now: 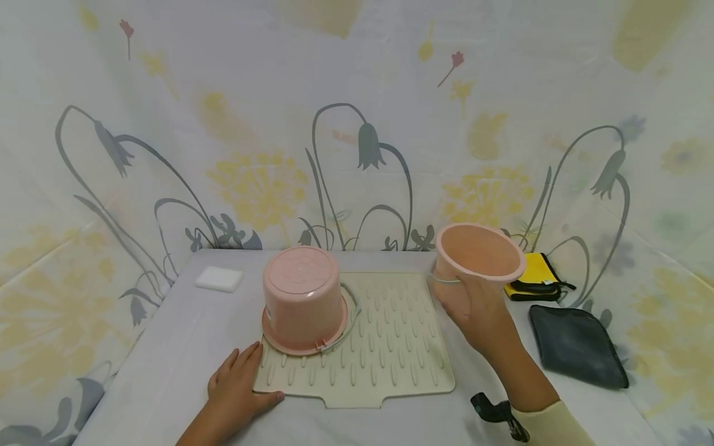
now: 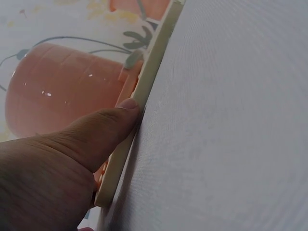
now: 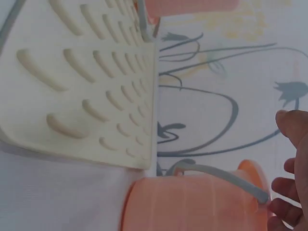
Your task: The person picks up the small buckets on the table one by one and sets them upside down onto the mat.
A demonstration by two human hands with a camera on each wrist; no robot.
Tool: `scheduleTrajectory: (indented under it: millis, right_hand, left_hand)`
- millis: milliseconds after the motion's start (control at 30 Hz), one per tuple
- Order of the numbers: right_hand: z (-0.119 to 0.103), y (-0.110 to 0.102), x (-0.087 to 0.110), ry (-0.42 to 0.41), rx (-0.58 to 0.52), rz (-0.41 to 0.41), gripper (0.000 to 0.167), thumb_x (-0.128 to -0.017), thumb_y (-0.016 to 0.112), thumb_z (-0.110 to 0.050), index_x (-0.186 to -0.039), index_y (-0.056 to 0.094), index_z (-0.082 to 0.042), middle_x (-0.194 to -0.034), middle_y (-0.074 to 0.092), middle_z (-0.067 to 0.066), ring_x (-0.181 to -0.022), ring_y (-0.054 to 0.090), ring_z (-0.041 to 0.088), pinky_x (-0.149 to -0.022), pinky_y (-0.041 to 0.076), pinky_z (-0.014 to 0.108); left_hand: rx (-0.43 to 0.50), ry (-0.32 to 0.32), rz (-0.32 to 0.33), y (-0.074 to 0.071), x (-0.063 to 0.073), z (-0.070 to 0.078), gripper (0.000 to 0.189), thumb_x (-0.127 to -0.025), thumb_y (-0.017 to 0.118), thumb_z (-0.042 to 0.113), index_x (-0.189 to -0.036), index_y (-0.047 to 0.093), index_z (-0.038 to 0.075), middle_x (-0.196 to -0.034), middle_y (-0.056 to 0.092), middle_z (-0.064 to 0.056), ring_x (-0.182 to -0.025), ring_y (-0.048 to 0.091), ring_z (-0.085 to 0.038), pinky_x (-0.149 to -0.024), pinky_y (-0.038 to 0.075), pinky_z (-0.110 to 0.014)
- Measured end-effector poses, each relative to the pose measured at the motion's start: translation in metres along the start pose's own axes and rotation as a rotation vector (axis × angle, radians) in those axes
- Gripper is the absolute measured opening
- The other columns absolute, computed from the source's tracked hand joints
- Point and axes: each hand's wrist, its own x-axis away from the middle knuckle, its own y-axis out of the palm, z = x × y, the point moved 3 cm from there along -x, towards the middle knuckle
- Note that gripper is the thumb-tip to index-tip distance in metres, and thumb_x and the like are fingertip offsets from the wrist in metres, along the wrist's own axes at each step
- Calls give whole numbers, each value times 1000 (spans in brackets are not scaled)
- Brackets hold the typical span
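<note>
A cream ridged draining board lies on the white-covered table. Upside down on its left half stands a pink bucket, its grey handle hanging to the right. My left hand spans the board's near left corner, fingers along the side and the thumb against the front edge. Right of the board a second pink bucket stands with its mouth up. Close beside its rim is my right hand; the right wrist view shows loosely bent fingers near the handle joint, the thumb held away.
A white sponge-like block lies at the back left. On the right sit a folded yellow and black cloth-like item and a dark flat pouch. A flower-printed curtain hangs behind the table.
</note>
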Motion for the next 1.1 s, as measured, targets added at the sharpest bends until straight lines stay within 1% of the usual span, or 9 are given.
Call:
scheduleTrajectory:
  millis: [133, 233, 333, 433, 500, 600, 733, 867, 1100]
  right_hand:
    - [-1, -4, -11, -119, 117, 134, 62, -87, 86, -30, -131, 61, 5, -115, 66, 23, -102, 60, 39, -88, 54, 55]
    - [-1, -7, -22, -208, 190, 208, 62, -79, 90, -27, -122, 63, 9, -99, 65, 23, -87, 58, 38, -77, 52, 49]
    - [0, -8, -37, -278, 219, 254, 59, -75, 92, -27, -110, 64, 11, -87, 61, 21, -77, 56, 38, -69, 47, 47]
    - [2, -7, -49, -299, 236, 253, 50, -76, 90, -28, -95, 62, 8, -77, 55, 18, -68, 52, 35, -62, 44, 45]
    - [4, -4, -55, -277, 240, 211, 46, -78, 88, -30, -86, 59, 4, -73, 51, 14, -63, 48, 32, -59, 40, 42]
    - [9, 0, -62, -183, 237, 99, 44, -83, 85, -35, -82, 56, -2, -69, 45, 8, -58, 43, 26, -56, 35, 37]
    - [16, 8, -66, -51, 256, -59, 47, -87, 82, -43, -91, 58, -3, -69, 44, 6, -57, 44, 22, -54, 35, 33]
    - [21, 14, -66, 30, 296, -170, 54, -88, 80, -51, -102, 62, -2, -68, 45, 6, -56, 46, 22, -51, 35, 33]
    - [26, 20, -67, 146, 319, -310, 54, -89, 77, -58, -95, 57, -8, -63, 48, 5, -49, 47, 22, -45, 33, 34]
  left_hand:
    - [7, -4, -6, 1, 0, 0, 120, -73, 87, 65, -160, 36, -1, -167, 32, -24, -150, 16, -60, -108, 15, -82]
    - [5, -2, -3, 1, 0, 0, 120, -73, 87, 64, -160, 36, -1, -167, 32, -24, -150, 16, -59, -108, 15, -81]
    - [0, 4, 4, 1, -1, 0, 120, -73, 87, 64, -160, 36, -1, -167, 33, -23, -150, 17, -59, -108, 16, -81]
    - [-2, 7, 7, 2, -1, -1, 120, -73, 87, 65, -160, 36, -1, -167, 33, -23, -150, 18, -59, -108, 16, -82]
    - [-5, 7, 7, 2, -1, -1, 120, -74, 86, 65, -160, 36, -1, -167, 32, -23, -150, 17, -59, -108, 16, -82]
    - [0, 8, 6, 2, 0, -1, 120, -74, 87, 64, -160, 35, -1, -167, 32, -23, -150, 17, -59, -108, 16, -81]
    - [11, 6, -1, 3, 2, -1, 120, -74, 86, 65, -161, 35, -1, -168, 31, -23, -150, 16, -60, -108, 15, -81]
    - [-1, 7, -2, 3, 2, -2, 120, -74, 86, 66, -161, 35, -1, -168, 31, -23, -150, 16, -60, -108, 15, -81]
    - [-1, 23, 2, 3, 1, -3, 120, -75, 84, 67, -161, 35, 0, -168, 31, -23, -150, 16, -60, -108, 15, -81]
